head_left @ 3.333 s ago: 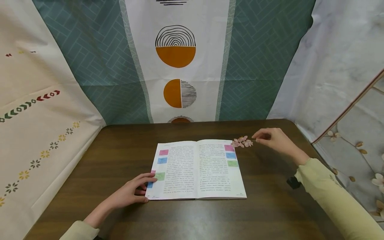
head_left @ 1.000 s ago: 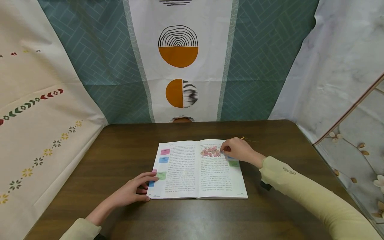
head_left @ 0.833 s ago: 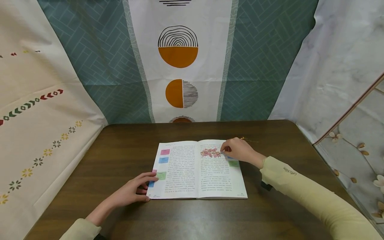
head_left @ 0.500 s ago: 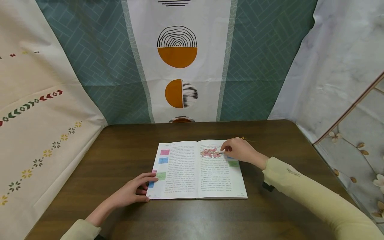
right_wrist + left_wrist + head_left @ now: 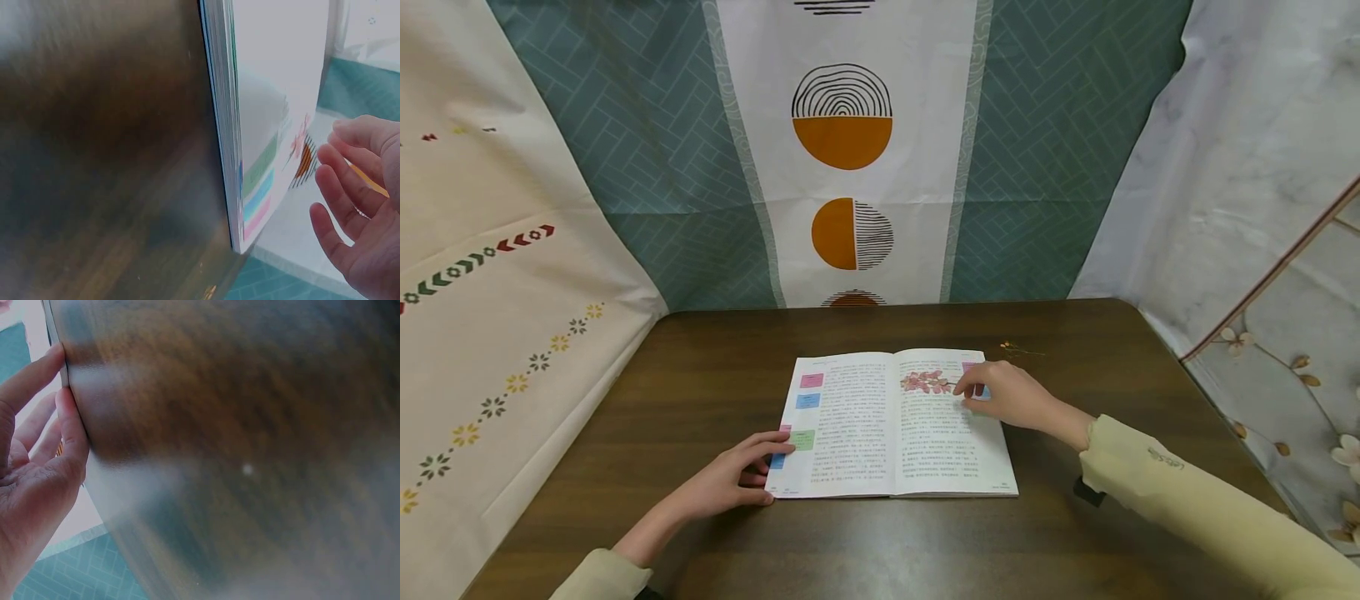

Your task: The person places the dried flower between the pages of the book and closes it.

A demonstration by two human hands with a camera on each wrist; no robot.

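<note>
Head view: the pink flower sprig (image 5: 925,382) lies across the upper part of the right page of the open book (image 5: 859,437), right of frame centre. Its long axis runs nearly level; blossoms point left, stem points right, toward the right hand (image 5: 1013,398). The left hand (image 5: 726,477), lower left of centre, rests its extended fingers on the left page edge, thumb at the lower corner. A thin yellow sprig (image 5: 1009,346) lies on the table (image 5: 722,362) above the book's upper right corner.

Left wrist view: thumb and fingertips touch the book edge at upper left.

Right wrist view: the right fingers, at right, are relaxed and loosely bent, apart from the pink flower sprig; its stem points lower left, its blossoms upper right
</note>
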